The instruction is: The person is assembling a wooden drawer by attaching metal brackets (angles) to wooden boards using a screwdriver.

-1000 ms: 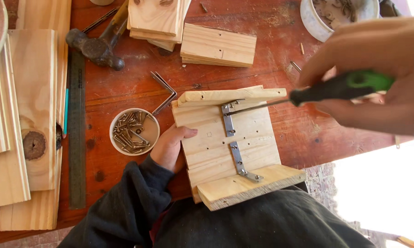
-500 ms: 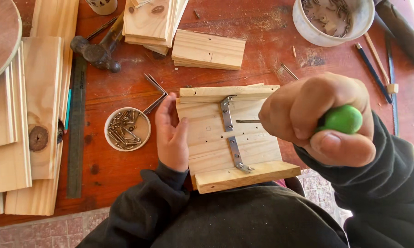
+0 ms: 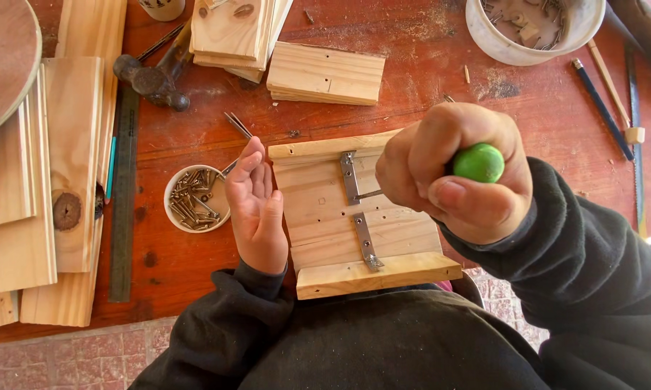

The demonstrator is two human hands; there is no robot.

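A small pine board assembly point(image 3: 325, 217) with two raised end strips lies at the near edge of the red workbench point(image 3: 426, 65). A metal hinge strap point(image 3: 359, 217) runs down its middle. My right hand point(image 3: 455, 173) is closed around a green-handled screwdriver point(image 3: 478, 162), whose shaft points at the upper part of the strap. My left hand point(image 3: 257, 206) rests edge-on against the left side of the assembly, fingers extended and apart, holding nothing.
A round dish of screws point(image 3: 195, 198) sits just left of my left hand. A steel ruler point(image 3: 123, 202), pine boards point(image 3: 73, 166) and a hammer point(image 3: 156, 76) lie to the left. Stacked wood blocks point(image 3: 325, 72), a white bowl point(image 3: 531, 29) and pencils point(image 3: 603, 108) lie behind.
My right hand has swung the screwdriver from the far right over the assembly, with the tip now at the strap. My left hand stays at the left side, with fingers opened out.
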